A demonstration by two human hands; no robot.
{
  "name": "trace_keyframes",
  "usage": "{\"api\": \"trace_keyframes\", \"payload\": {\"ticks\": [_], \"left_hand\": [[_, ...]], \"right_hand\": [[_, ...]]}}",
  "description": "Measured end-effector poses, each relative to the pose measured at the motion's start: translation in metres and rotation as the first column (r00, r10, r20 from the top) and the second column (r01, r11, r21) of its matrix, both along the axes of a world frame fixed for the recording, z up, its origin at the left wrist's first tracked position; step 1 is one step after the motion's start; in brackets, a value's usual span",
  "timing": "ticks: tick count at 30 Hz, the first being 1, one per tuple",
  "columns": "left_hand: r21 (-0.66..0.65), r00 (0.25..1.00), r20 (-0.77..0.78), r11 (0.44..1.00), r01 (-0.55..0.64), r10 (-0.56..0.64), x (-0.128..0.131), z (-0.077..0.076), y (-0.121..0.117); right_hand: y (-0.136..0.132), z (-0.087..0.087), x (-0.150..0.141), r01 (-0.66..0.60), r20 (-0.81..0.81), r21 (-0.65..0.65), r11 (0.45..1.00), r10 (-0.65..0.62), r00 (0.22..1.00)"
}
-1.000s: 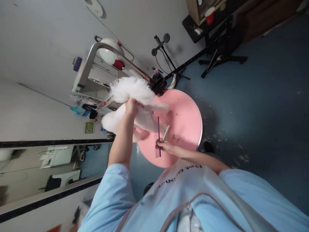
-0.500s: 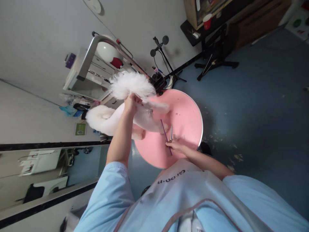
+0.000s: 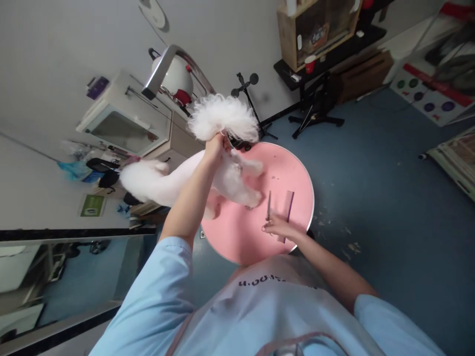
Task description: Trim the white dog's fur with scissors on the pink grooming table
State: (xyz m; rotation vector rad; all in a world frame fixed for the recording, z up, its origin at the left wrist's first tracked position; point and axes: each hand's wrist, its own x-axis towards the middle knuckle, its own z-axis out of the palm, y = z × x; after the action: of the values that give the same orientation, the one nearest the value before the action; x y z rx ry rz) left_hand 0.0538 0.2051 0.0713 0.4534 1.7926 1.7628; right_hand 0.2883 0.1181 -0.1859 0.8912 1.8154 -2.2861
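Observation:
A fluffy white dog (image 3: 230, 180) stands on a round pink grooming table (image 3: 245, 237), its body trimmed short and its head fur long. My left hand (image 3: 218, 146) is closed at the underside of the dog's head; its fingertips are partly hidden in the fur. Over the table's near right part, my right hand (image 3: 278, 227) holds scissors (image 3: 269, 205) by the handles, blades pointing away from me. A purple comb (image 3: 288, 205) shows its teeth beside and partly behind that hand. I cannot tell whether my fingers touch the comb.
A metal grooming arm (image 3: 163, 69) rises behind the dog. Past the table are a black stand (image 3: 247, 89), a white cabinet (image 3: 126, 123) and a black desk with a red cup (image 3: 310, 63). Fur clippings (image 3: 354, 247) lie on the blue floor.
My view has swung to the right. The comb, edge-on in my right hand before, now shows its flat side right of the scissors. My left hand stays at the dog's head.

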Motion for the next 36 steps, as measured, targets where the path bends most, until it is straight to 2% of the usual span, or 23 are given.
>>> {"api": "trace_keyframes", "payload": {"ticks": [2, 5, 7, 9, 14, 18, 24, 29, 36], "left_hand": [[-0.004, 1.0, -0.01, 1.0, 0.01, -0.01, 0.0, 0.0, 0.0], [-0.015, 0.999, -0.029, 1.0, 0.013, -0.013, 0.001, 0.001, -0.001], [-0.02, 1.0, -0.029, 1.0, 0.011, -0.012, 0.002, 0.001, -0.002], [-0.025, 1.0, -0.023, 1.0, 0.01, -0.011, 0.002, 0.002, -0.003], [-0.011, 1.0, -0.028, 1.0, -0.001, 0.0, 0.001, 0.0, -0.003], [-0.021, 0.998, -0.057, 1.0, -0.013, 0.012, -0.001, -0.003, -0.004], [-0.04, 0.998, -0.066, 0.999, -0.001, -0.002, -0.001, -0.005, -0.007], [-0.069, 0.997, -0.074, 0.997, -0.021, 0.016, 0.0, -0.005, -0.009], [-0.078, 0.996, -0.029, 0.993, -0.083, 0.081, 0.003, 0.001, -0.011]], "right_hand": [[-0.02, 0.021, -0.028, 0.042, -0.1, 0.156, 0.987, -0.027, 0.995], [-0.037, 0.053, -0.064, 0.145, -0.167, 0.482, 0.864, -0.072, 0.983], [-0.039, 0.068, -0.079, 0.125, -0.115, 0.598, 0.791, -0.07, 0.991], [-0.038, 0.075, -0.087, 0.081, -0.06, 0.646, 0.759, -0.055, 0.997], [-0.031, 0.07, -0.095, 0.133, -0.106, 0.656, 0.743, -0.085, 0.991], [-0.027, 0.061, -0.096, 0.092, -0.1, 0.643, 0.76, -0.035, 0.994], [-0.021, 0.058, -0.096, 0.092, -0.118, 0.646, 0.758, -0.02, 0.993], [-0.017, 0.057, -0.096, 0.097, -0.177, 0.598, 0.796, 0.013, 0.984], [-0.015, 0.057, -0.096, 0.09, -0.204, 0.565, 0.82, 0.033, 0.978]]}}
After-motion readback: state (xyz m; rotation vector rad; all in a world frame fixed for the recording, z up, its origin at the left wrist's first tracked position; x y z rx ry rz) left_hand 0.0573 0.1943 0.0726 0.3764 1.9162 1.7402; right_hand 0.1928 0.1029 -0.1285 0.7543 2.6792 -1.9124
